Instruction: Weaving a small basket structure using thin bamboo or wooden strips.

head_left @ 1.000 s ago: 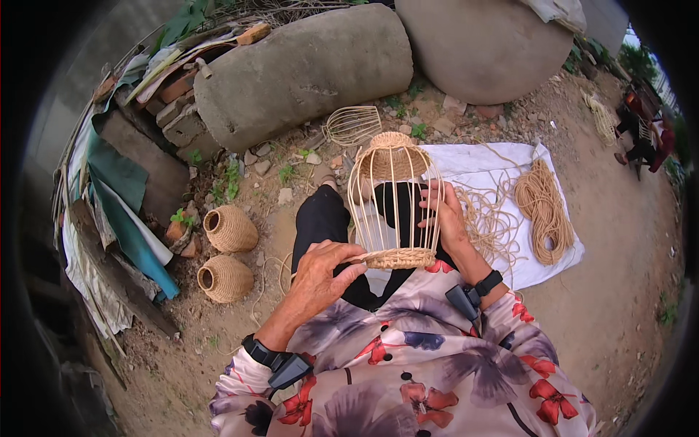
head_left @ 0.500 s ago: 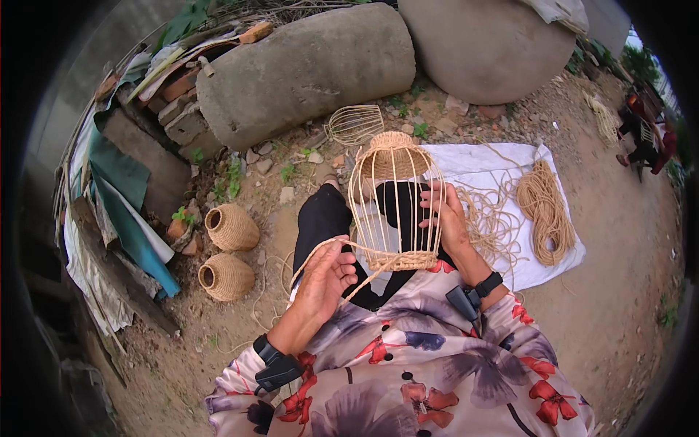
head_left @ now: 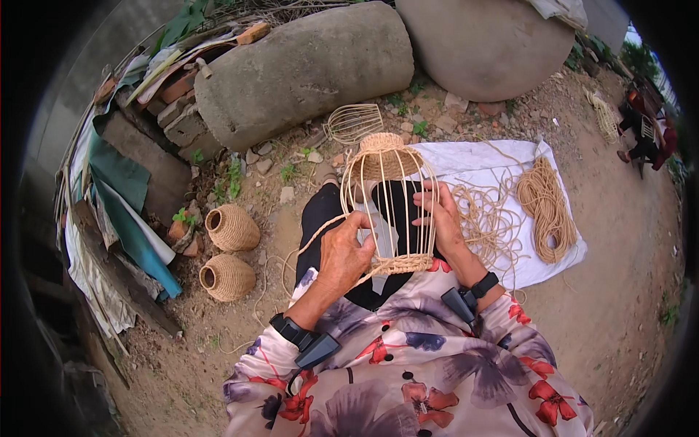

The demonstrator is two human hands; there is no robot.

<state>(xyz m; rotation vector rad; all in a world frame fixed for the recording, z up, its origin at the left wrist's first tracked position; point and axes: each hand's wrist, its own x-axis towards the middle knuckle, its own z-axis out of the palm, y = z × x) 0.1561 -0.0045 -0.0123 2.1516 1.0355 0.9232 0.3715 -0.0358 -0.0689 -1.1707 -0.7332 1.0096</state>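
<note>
A half-woven basket (head_left: 387, 156) stands over my lap, with a woven band at its narrow far end, bare pale ribs between, and a braided rim at the wide near end. My right hand (head_left: 443, 222) grips its right side, fingers curled around the ribs. Beside the left ribs, just above the near rim, my left hand (head_left: 348, 251) is closed on a tan cord (head_left: 314, 239). The cord loops from that hand down toward the ground on the left. Its fingertips are partly hidden against the ribs.
Two finished woven vessels (head_left: 231, 227) lie on the dirt at left. A white sheet (head_left: 502, 273) at right bears a coiled cord bundle (head_left: 545, 211) and loose tangled strands. Another bare rib frame (head_left: 353, 124) lies ahead, before a concrete cylinder (head_left: 306, 73). A person (head_left: 644, 135) sits far right.
My left hand has moved up and right to the ribs, carrying the cord along. The basket has shifted slightly left, and my right hand stays on its side.
</note>
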